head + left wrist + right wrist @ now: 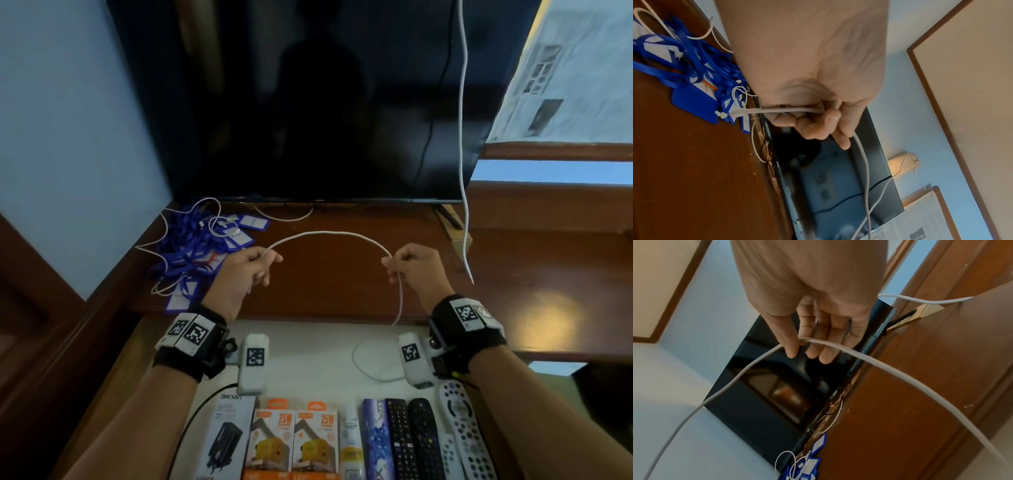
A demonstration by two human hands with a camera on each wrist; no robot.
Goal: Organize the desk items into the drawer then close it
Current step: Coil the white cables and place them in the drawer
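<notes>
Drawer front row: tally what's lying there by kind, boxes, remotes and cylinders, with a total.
Printed cardboard charger boxes: 3
Long plastic button remote controls: 4
Slim cylindrical containers: 2
Total: 9

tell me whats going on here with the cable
A person holds a white cable in both hands above the wooden desk: the left hand grips one part, the right hand pinches another, and it arches between them. The open drawer below already holds boxes and remotes. Blue lanyards remain on the desk.
</notes>
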